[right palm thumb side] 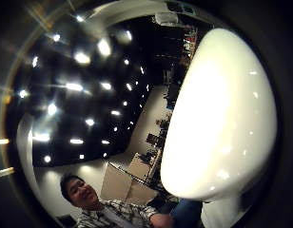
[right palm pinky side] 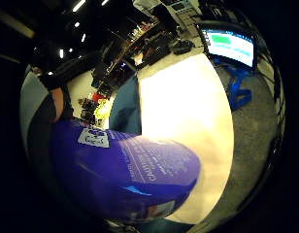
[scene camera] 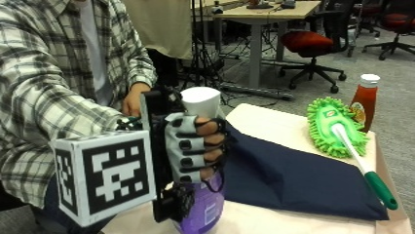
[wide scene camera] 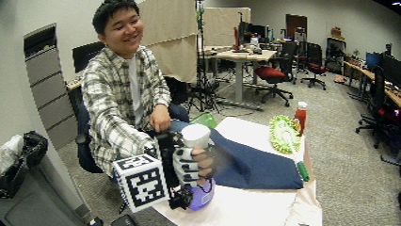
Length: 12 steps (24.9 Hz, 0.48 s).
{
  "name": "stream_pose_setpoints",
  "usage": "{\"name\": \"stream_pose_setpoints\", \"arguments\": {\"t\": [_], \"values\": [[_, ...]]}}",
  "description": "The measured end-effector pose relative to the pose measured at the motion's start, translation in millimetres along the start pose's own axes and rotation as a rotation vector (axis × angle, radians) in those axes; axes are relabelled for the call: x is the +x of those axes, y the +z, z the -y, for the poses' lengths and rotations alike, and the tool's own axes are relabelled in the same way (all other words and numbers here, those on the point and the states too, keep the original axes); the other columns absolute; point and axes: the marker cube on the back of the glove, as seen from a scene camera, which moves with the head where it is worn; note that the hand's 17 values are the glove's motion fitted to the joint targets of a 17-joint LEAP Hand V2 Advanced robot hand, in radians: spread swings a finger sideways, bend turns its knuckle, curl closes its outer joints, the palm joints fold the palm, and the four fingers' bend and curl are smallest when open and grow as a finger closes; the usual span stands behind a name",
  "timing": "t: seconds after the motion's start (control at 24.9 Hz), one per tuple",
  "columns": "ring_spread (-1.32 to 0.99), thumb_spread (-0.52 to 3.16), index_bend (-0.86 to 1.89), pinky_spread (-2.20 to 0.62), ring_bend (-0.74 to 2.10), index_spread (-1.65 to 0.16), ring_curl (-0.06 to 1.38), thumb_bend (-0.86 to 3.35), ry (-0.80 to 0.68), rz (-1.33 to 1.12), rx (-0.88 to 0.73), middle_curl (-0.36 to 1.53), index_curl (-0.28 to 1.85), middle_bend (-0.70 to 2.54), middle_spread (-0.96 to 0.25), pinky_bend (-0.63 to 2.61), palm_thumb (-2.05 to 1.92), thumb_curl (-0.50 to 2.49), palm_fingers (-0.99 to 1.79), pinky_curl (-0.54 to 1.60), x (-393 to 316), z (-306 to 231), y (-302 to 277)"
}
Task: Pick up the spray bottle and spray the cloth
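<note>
The right hand (scene camera: 195, 151) has its 4 fingers (scene camera: 209, 142) curled round the neck of the spray bottle (scene camera: 201, 200), just under the white spray head (scene camera: 199, 101), at lower centre of the outside view. The grip looks like a trigger grip: the hand sits high on the bottle so a finger can reach the lever, though the trigger itself is hidden behind the fingers and I cannot tell if one rests on it. The purple body (right palm pinky side: 125, 172) hangs below the hand and fills the lower part of the little finger side palm view, so it lies close against the palm; the white head (right palm thumb side: 218, 118) fills the right of the thumb side palm view.

Whether the bottle's base touches the table (scene camera: 272, 122) or is just off it cannot be told; it is cut off at the bottom edge of the outside view.

The cloth (scene camera: 292, 175), dark blue, lies spread on the table just right of the bottle, at centre right. The bottle stands upright beside it, probably so the nozzle can face the cloth, but the nozzle's direction is not clear.

At upper right, beyond the cloth, lie a green duster (scene camera: 334, 124) with its handle across the cloth's far side and a ketchup bottle (scene camera: 365, 100) behind it. The bare hand (scene camera: 134, 100) rests at the table's near edge, left of the spray head.
</note>
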Motion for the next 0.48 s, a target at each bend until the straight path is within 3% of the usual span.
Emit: {"name": "stream_pose_setpoints", "arguments": {"t": [0.48], "values": [[-0.21,0.12,0.22,-0.13,0.54,-0.3,0.47,-0.03,-0.127,-0.262,-0.227,0.52,0.51,0.47,-0.17,0.3,1.14,0.73,1.24,0.4,-80,-3,26]]}}
